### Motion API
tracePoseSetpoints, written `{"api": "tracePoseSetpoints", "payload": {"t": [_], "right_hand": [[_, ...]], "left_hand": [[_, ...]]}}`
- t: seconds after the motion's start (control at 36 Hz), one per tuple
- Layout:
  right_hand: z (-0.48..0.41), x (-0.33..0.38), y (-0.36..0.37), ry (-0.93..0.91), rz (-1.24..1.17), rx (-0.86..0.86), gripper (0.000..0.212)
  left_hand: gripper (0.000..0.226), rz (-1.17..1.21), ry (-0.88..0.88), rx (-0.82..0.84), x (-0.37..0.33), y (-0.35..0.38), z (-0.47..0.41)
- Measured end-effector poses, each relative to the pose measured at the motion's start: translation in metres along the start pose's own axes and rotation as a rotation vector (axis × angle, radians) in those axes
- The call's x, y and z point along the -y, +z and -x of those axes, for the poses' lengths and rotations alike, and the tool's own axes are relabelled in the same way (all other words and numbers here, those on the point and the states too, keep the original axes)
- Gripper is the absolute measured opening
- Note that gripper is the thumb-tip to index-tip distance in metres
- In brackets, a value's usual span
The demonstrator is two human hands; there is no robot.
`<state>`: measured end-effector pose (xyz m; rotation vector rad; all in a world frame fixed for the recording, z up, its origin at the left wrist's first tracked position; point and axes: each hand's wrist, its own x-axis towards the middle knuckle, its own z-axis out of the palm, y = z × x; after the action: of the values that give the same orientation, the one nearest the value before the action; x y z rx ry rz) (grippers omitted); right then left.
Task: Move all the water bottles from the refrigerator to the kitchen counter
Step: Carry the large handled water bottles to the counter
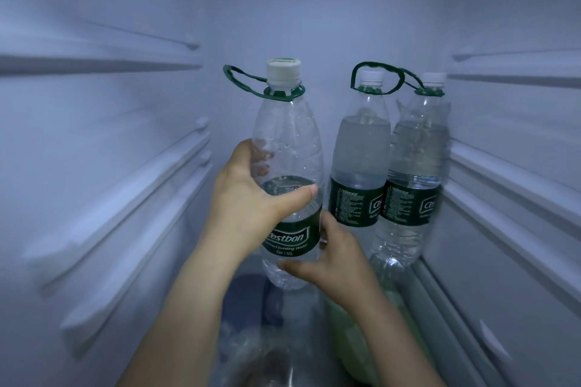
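Inside the refrigerator, a clear water bottle (290,141) with a green label, white cap and green carry loop is held upright in the middle, about half full. My left hand (248,198) grips its body from the left, thumb across the front. My right hand (333,258) holds its lower part from the right, thumb under the label. Two more water bottles stand upright behind on the right: one (361,151) in the middle, the other (415,160) next to the right wall.
White side walls carry shelf rails on the left (125,198) and right (503,192). Below the glass shelf, a dark blue item (248,298) and a pale green item (355,339) show blurred.
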<state>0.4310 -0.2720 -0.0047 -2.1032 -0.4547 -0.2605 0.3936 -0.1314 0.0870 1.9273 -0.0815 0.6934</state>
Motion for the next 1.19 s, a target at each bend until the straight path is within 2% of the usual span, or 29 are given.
{"api": "tracePoseSetpoints", "payload": {"t": [0.31, 0.44, 0.69, 1.11, 1.19], "right_hand": [[0.055, 0.026, -0.023, 0.012, -0.035, 0.004, 0.069], [0.082, 0.036, -0.035, 0.021, -0.015, -0.002, 0.075], [0.132, 0.063, -0.047, 0.064, -0.015, -0.026, 0.069], [0.263, 0.111, -0.045, 0.253, 0.059, -0.195, 0.068], [0.294, 0.118, -0.046, 0.305, 0.086, -0.242, 0.066]], "left_hand": [[0.07, 0.056, 0.017, -0.009, -0.035, -0.014, 0.047], [0.074, 0.085, 0.02, -0.013, -0.049, -0.019, 0.072], [0.082, 0.12, 0.056, 0.019, -0.068, -0.031, 0.108], [0.073, 0.275, 0.119, 0.311, -0.085, -0.058, 0.186], [0.062, 0.315, 0.126, 0.395, -0.09, -0.058, 0.206]]}}
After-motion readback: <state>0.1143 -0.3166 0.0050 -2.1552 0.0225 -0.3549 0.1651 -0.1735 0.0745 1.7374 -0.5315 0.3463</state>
